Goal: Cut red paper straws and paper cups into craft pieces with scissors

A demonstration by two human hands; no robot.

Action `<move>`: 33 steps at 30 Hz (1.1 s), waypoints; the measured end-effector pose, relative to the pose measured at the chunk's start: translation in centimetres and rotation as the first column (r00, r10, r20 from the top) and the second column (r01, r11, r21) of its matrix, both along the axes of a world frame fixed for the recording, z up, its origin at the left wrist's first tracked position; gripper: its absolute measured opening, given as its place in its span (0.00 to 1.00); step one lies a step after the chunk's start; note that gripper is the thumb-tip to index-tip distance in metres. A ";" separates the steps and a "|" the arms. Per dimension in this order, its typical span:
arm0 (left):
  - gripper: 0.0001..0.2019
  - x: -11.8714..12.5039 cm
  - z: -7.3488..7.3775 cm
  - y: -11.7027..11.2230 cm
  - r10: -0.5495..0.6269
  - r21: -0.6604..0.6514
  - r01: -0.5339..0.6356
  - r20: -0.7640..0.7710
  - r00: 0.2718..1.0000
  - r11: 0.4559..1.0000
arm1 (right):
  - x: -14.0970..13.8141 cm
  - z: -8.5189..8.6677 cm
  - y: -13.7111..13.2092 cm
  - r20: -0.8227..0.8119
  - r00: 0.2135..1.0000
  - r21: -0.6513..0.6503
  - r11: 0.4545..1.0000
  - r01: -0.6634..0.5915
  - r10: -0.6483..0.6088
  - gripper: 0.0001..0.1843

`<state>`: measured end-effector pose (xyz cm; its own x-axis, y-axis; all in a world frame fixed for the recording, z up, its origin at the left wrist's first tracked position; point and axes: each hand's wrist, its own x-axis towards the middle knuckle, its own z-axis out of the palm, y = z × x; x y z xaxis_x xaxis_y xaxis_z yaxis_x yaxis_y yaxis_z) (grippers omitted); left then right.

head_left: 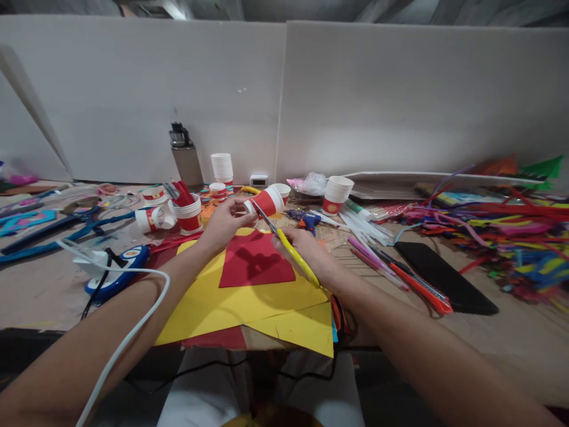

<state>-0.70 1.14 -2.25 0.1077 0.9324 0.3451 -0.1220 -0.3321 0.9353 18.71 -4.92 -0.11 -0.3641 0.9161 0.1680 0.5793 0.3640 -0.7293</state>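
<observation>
Tilted on its side above the table, a red and white paper cup [272, 200] is gripped at its left end by my left hand [229, 220]. My right hand [306, 252] is closed around the yellow handles of a pair of scissors [297, 261]. The scissor blades lie against the cup's side near my left fingers; whether they cut into it I cannot tell. Below both hands, a red sheet [255, 267] rests on larger yellow sheets [213, 308], and the shadow of the hands falls across it.
Left stand a cup of red items [186, 214], a tipped cup [149, 219] and a blue-white power strip [120, 273]. A white cable [151, 308] crosses my left forearm. Right are stacked cups [336, 196], a utility knife [420, 287], a black phone [440, 276] and colourful pipe cleaners [511, 237].
</observation>
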 end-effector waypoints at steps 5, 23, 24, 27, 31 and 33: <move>0.20 0.3 0.1 0.1 -0.053 -0.156 0.083 0.191 0.980 0.984 | 0.0 -0.4 0.4 -0.009 1.000 0.022 1.000 0.004 -0.004 0.08; 0.18 0.9 0.3 0.0 0.019 -0.128 0.003 0.175 0.984 0.992 | -0.4 0.1 -0.3 0.039 0.997 0.044 0.997 0.064 -0.066 0.09; 0.18 0.9 0.3 0.1 0.017 -0.127 0.005 0.174 0.985 0.992 | -0.5 0.1 -0.3 0.032 0.997 0.052 0.997 0.065 -0.066 0.09; 0.18 0.7 0.2 0.3 0.009 -0.121 0.011 0.171 0.985 0.993 | -0.5 0.3 -0.5 0.020 0.998 0.060 0.996 0.062 -0.064 0.09; 0.18 0.5 0.2 0.4 0.002 -0.103 0.016 0.166 0.986 0.995 | -0.3 0.3 -0.7 0.047 0.996 0.033 0.997 0.068 -0.069 0.10; 0.18 0.5 0.1 0.5 0.006 -0.078 0.005 0.139 0.990 0.997 | -0.2 0.2 -0.5 0.074 0.995 0.027 0.998 0.062 -0.064 0.11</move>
